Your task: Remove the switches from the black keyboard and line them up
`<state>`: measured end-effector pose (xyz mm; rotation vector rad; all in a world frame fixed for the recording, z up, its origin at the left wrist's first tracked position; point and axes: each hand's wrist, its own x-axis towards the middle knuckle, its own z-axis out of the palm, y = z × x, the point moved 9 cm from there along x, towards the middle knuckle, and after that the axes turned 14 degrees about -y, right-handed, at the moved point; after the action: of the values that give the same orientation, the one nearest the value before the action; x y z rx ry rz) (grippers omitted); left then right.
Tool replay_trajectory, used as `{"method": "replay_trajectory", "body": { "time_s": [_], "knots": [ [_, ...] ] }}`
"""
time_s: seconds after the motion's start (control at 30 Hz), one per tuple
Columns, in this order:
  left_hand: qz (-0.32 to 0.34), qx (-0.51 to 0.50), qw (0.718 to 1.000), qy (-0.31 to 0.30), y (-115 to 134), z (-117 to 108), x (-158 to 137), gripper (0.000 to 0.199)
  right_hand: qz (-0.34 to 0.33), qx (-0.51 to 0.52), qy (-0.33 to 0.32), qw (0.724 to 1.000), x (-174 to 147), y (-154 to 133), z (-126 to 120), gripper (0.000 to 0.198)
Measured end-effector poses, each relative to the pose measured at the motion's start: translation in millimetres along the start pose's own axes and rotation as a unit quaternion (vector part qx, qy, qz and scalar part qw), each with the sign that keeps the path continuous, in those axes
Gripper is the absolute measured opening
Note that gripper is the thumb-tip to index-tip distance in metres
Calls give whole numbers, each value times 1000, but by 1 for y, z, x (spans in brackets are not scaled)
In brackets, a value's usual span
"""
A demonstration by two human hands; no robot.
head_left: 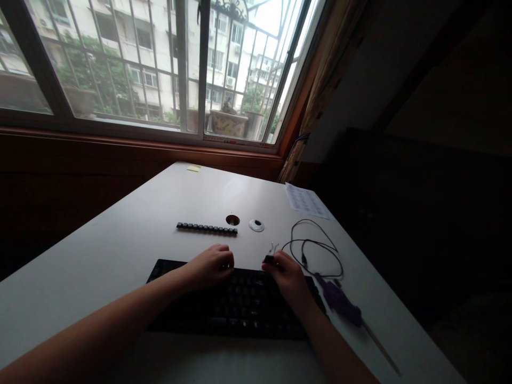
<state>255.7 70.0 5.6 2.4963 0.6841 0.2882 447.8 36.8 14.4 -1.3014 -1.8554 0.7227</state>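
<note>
A black keyboard (248, 304) lies on the white desk in front of me, partly covered by both forearms. My left hand (214, 264) is closed at its upper edge with the fingers curled in; whether something small is in them I cannot make out. Over the keyboard's upper right part, my right hand (286, 274) pinches a keycap puller (273, 248), a small tool with a dark grip and thin wire prongs pointing up. Beyond the left hand, several dark keycaps (207, 229) stand in a straight row on the desk.
A round hole (232, 220) in the desk sits beside its white cover (256, 225). To the right lie a coiled black cable (303, 241) and a purple duster (340, 303) with a thin stick. Printed paper (307, 201) and yellow sticky notes (194, 168) lie near the far edge, below the window.
</note>
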Motion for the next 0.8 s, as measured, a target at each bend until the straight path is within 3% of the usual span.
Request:
{"method": "replay_trajectory", "body": {
  "time_s": [0.13, 0.5, 0.67, 0.8],
  "knots": [
    [7, 6, 1000, -1, -2, 3, 1, 3, 43, 101, 44, 993, -3, 18, -9, 19],
    [7, -25, 1000, 3, 3, -2, 0, 9, 26, 131, 11, 991, 1, 10, -2, 24],
    [12, -128, 992, -10, 2, -7, 0, 20, -1, 174, -2, 985, -1, -16, 8, 17],
    [26, -261, 964, -39, 0, -9, -1, 26, -20, 198, -16, 980, 0, -33, 23, 10]
  ]
}}
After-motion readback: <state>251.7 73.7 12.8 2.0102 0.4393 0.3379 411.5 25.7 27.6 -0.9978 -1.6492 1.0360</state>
